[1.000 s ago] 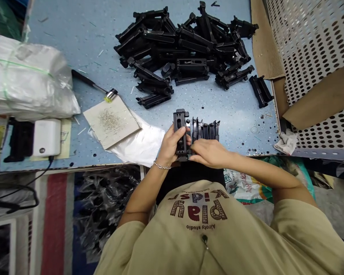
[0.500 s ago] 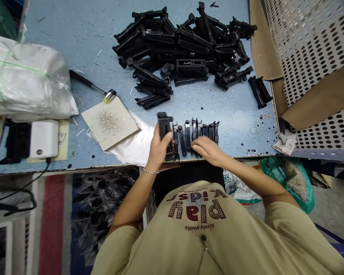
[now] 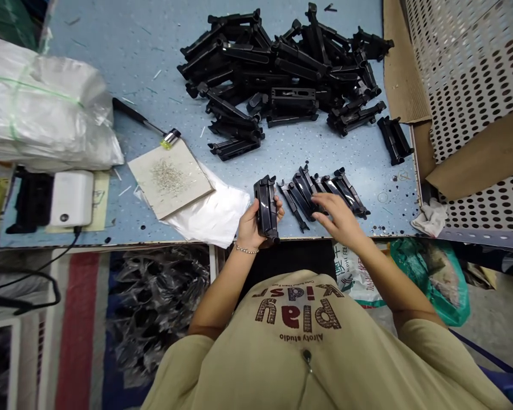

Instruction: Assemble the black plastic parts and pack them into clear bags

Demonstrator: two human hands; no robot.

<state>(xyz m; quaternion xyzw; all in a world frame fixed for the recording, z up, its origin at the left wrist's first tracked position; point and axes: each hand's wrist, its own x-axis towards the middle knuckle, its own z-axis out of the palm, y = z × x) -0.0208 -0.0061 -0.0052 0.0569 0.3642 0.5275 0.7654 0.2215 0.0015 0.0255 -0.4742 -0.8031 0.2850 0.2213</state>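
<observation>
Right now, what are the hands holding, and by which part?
The left hand grips a black part by its long sides. The right hand is at the black pieces; whether it grips any is unclear.

row of black parts [image 3: 304, 191] slanted, shifted right

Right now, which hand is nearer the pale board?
Left: left hand is right of the pale board, holding a black part; right hand is farther right, by the row of black parts.

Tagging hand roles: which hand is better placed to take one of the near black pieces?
Probably the right hand: it's open right at the near black pieces, while the left hand holds a black bracket.
</observation>
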